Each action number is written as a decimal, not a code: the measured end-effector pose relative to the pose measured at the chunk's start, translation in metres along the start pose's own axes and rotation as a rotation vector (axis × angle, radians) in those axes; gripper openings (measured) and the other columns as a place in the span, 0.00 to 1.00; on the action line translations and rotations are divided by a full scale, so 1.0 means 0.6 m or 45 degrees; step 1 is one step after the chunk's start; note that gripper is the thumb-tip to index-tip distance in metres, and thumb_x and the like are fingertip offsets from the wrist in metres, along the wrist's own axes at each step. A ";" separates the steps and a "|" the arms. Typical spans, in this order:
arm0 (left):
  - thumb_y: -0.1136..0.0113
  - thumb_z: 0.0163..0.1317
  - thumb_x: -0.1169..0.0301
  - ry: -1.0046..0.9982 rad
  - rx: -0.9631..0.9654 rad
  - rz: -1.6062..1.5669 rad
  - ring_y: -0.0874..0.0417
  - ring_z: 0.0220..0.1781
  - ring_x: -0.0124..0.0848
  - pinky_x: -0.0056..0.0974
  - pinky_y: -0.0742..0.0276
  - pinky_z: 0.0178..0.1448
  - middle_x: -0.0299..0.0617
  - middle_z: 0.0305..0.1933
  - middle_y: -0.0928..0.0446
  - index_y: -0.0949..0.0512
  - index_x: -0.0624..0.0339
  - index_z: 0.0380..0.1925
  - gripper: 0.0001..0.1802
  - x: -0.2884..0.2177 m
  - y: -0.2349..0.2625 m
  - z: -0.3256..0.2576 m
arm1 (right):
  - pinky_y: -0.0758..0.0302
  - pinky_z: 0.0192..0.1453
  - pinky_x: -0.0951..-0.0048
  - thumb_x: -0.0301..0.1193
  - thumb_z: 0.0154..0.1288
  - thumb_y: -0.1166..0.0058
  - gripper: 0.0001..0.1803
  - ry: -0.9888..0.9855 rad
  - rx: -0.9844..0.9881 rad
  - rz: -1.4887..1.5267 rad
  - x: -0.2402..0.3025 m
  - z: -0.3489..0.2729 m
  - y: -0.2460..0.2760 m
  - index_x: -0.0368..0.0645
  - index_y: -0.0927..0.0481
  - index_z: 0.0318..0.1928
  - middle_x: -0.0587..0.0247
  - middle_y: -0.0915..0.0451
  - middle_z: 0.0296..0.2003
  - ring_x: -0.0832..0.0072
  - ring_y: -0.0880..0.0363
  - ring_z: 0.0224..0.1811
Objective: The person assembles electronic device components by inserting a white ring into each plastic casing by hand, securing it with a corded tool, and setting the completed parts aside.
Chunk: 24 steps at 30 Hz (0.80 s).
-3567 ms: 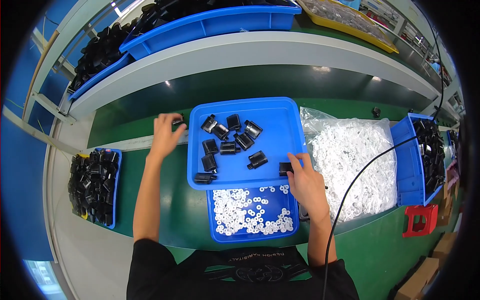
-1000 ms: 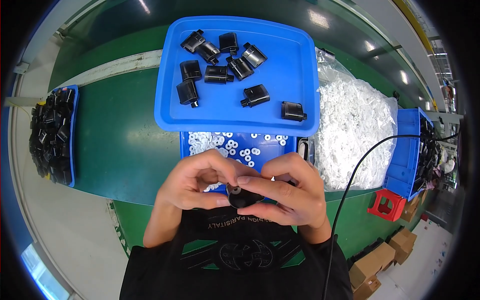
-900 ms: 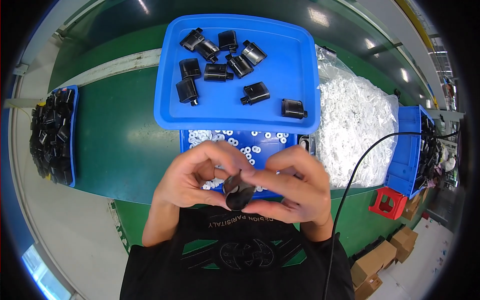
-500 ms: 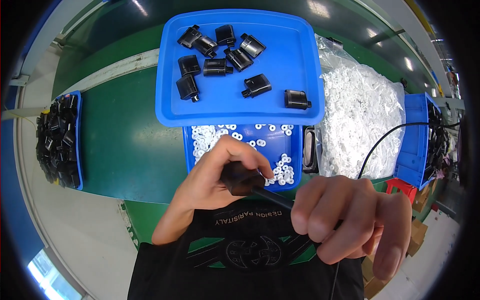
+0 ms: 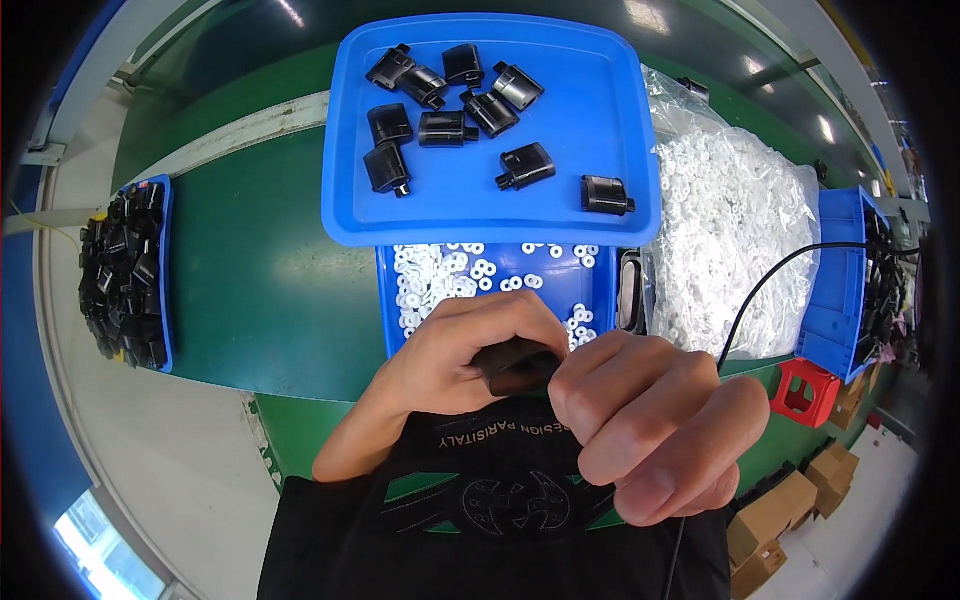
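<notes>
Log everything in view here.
Upper tray: one, blue, top centre
Lower tray: one, blue, below it
Side tray: one, blue, far left
Black pieces: ten, black, upper tray; many in side tray
Bag: one, clear, right of trays
White rings: many, white, lower tray, bag
Bin: one, blue, far right
Oblong object: one, dark, beside bag
Stool: one, red, lower right
Boxes: several, brown, lower right
Cable: one, black, right
Worktable: one, green, beneath trays
Held piece: one, dark, left hand
Shirt: one, black, bottom
Left hand: one, bare, centre
Right hand: one, bare, beside it
</notes>
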State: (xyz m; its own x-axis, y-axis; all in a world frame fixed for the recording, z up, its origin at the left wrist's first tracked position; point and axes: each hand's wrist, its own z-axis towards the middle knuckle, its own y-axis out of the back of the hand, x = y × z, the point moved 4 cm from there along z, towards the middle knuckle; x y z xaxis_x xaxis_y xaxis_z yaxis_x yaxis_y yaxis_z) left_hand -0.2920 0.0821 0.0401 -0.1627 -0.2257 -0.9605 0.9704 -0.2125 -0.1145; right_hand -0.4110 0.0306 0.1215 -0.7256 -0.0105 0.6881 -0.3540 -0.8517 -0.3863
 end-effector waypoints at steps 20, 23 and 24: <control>0.43 0.41 0.89 0.025 -0.028 0.283 0.21 0.37 0.44 0.40 0.25 0.41 0.45 0.36 0.23 0.23 0.65 0.40 0.21 -0.006 -0.001 0.007 | 0.44 0.15 0.67 0.39 0.74 0.66 0.28 0.119 -0.183 -0.065 -0.043 -0.037 0.013 0.26 0.20 0.32 0.55 0.29 0.12 0.70 0.39 0.09; 0.46 0.39 0.90 -0.016 -0.051 0.330 0.22 0.38 0.45 0.40 0.26 0.41 0.46 0.35 0.24 0.24 0.66 0.40 0.23 -0.005 0.000 0.006 | 0.44 0.15 0.67 0.39 0.74 0.66 0.27 -0.002 -0.192 -0.054 -0.045 -0.038 0.025 0.27 0.20 0.31 0.56 0.28 0.13 0.70 0.38 0.09; 0.45 0.40 0.89 -0.024 -0.036 0.317 0.22 0.37 0.45 0.40 0.26 0.40 0.45 0.35 0.25 0.24 0.66 0.39 0.21 -0.003 0.003 0.005 | 0.43 0.15 0.68 0.40 0.74 0.66 0.28 0.056 -0.150 -0.106 -0.047 -0.036 0.013 0.29 0.20 0.31 0.57 0.29 0.13 0.70 0.39 0.09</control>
State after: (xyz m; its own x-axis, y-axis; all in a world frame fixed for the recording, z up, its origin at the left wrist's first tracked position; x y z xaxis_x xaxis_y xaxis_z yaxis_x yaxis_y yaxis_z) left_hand -0.2902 0.0792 0.0426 0.0789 -0.2854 -0.9552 0.9856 -0.1215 0.1177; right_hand -0.4057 0.0356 0.0858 -0.7152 0.0827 0.6940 -0.4789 -0.7813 -0.4003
